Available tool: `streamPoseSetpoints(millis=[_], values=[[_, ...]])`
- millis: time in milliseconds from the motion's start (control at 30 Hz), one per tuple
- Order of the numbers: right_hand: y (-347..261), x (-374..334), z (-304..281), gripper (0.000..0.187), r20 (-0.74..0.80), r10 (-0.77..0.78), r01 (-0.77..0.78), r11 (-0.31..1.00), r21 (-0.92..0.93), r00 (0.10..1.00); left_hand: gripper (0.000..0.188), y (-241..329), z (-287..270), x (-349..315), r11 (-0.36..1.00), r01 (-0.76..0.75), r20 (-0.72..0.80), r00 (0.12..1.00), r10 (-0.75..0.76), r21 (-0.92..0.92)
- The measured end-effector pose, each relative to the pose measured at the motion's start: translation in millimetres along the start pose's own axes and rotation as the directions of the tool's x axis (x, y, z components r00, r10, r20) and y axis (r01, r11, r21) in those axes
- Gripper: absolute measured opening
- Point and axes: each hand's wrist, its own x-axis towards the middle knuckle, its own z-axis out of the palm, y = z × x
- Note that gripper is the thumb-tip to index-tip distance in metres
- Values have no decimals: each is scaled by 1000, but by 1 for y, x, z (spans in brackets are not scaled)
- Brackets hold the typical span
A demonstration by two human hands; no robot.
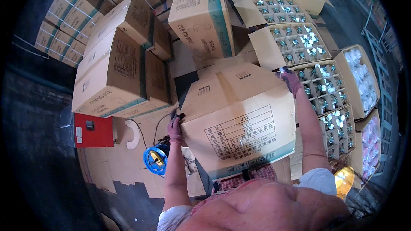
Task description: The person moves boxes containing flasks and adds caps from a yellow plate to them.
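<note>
While flattened cardboard [143, 171] covers much of the dark floor [115, 205], stacked cartons [124, 55] stand on the left and open, divided boxes [299, 42] of bottles run down the right. Beside the left stack sits a red box [93, 131], with a blue reel [155, 161] nearer the person.

Directly before the person's torso is a large carton [239, 124], between both hands. Its printed side faces the person, wider left to right than tall, the right end slanting away; foreshortening hides which way the long axis of its top runs. The left hand [174, 129] has its fingers clamped on the left upper corner, the right hand [292, 81] on the right one.

Plain brown board, it carries a black printed table, a teal band along the lower edge and a tan tape strip [227, 87] across the top.
</note>
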Motion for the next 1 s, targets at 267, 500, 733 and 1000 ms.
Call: streamPoseSetpoints(millis=[267, 500, 733, 1000], values=[[0, 73, 22, 15, 265, -1, -186, 711, 678, 964, 65, -12, -25, 90, 607, 337, 230, 941, -249, -720], [61, 82, 0, 17, 38, 42, -57, 685, 727, 998, 54, -7, -26, 90, 759, 289, 50, 945, -322, -584], [-129, -75, 4, 18, -62, -214, 196, 692, 695, 975, 46, 89, -34, 15, 771, -33, 77, 991, 105, -635], [-134, -244, -83, 47, -76, -603, 375, 387, 842, 794, 39, 248, 10, -23, 778, -462, 137, 817, 560, -425]])
